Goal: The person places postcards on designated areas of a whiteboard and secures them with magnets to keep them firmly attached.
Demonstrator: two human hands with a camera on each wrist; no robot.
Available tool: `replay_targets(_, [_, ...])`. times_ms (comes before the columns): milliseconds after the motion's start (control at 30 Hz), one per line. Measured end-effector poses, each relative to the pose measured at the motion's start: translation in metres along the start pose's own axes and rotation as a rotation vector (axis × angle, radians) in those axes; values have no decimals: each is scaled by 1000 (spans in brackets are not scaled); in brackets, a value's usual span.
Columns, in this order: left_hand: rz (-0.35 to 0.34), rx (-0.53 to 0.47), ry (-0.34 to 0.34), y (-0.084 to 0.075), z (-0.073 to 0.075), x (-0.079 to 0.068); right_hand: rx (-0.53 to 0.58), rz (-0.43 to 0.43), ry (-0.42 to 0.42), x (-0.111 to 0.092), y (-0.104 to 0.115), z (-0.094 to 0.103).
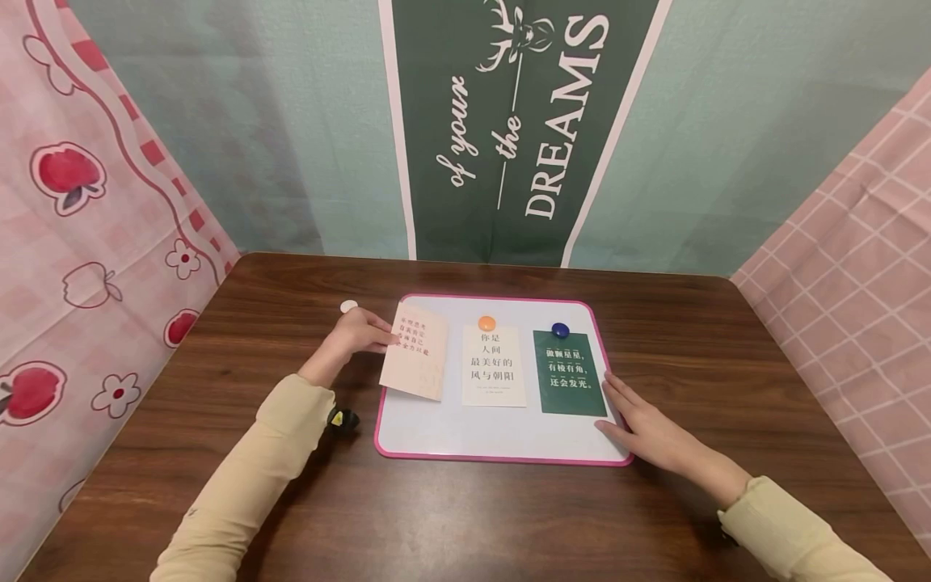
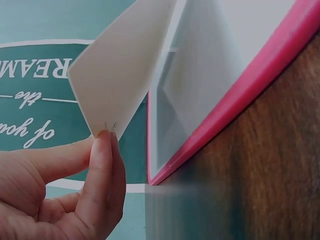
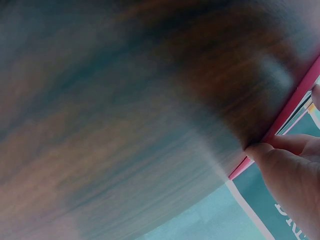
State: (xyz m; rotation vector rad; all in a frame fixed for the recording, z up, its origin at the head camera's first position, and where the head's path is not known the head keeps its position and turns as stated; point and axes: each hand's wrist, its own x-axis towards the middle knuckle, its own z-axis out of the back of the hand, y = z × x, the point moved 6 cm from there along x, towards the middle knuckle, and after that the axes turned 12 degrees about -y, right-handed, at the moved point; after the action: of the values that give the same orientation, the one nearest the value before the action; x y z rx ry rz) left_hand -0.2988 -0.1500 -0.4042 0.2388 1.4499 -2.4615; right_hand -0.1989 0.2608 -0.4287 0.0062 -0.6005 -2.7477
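Observation:
My left hand (image 1: 356, 331) pinches a pale pink card (image 1: 416, 364) between thumb and fingers by its left edge. In the left wrist view the card (image 2: 120, 75) stands tilted, its held edge raised off the whiteboard (image 1: 451, 432). This board has a pink rim and lies on the table. A cream card (image 1: 494, 388) sits mid-board with an orange round magnet (image 1: 486, 323) at its top. Right of it lies a dark green card (image 1: 570, 396) with a blue magnet (image 1: 560, 330) at the top. My right hand (image 1: 647, 428) rests on the board's right edge, fingers fairly straight.
A white round piece (image 1: 349, 306) lies on the brown wooden table (image 1: 494, 517), just beyond my left hand. A green printed cloth (image 1: 502, 162) hangs behind the table. Patterned pink cloths hang at the left (image 1: 109, 242) and right (image 1: 858, 242).

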Motion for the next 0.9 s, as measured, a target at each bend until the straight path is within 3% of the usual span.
replay_targets(233, [-13, 39, -19, 1, -5, 1, 6, -2, -3, 0, 1, 0])
replay_targets(467, [-59, 141, -39, 2, -10, 2, 3, 3, -2, 0, 1, 0])
replay_targets(900, [-48, 296, -57, 4, -22, 1, 8, 0, 0, -1, 3, 2])
